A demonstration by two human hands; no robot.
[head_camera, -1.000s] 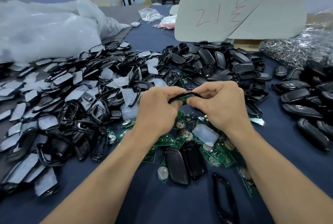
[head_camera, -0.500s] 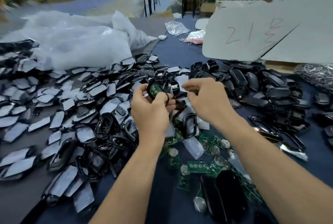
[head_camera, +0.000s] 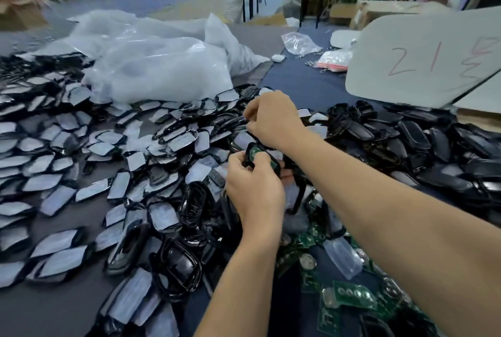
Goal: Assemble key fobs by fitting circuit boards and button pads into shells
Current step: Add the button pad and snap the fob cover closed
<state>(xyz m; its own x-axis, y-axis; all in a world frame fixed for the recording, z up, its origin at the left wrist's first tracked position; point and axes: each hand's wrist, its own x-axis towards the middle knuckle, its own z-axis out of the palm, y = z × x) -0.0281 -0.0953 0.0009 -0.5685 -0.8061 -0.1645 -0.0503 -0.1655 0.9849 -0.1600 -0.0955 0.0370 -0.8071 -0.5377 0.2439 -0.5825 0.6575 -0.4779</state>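
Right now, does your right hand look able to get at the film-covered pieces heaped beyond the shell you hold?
Probably yes: the right hand is right over the film-covered pieces with nothing between, and the left hand holds the shell nearer you, clear of its path.

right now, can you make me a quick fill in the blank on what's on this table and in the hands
1. The left hand grips a black shell holding a ____ circuit board.
2. The red number on the white board reads ____.
3. The big clear plastic bag lies on the person's ____ side.

Missing words: green; 21; left.
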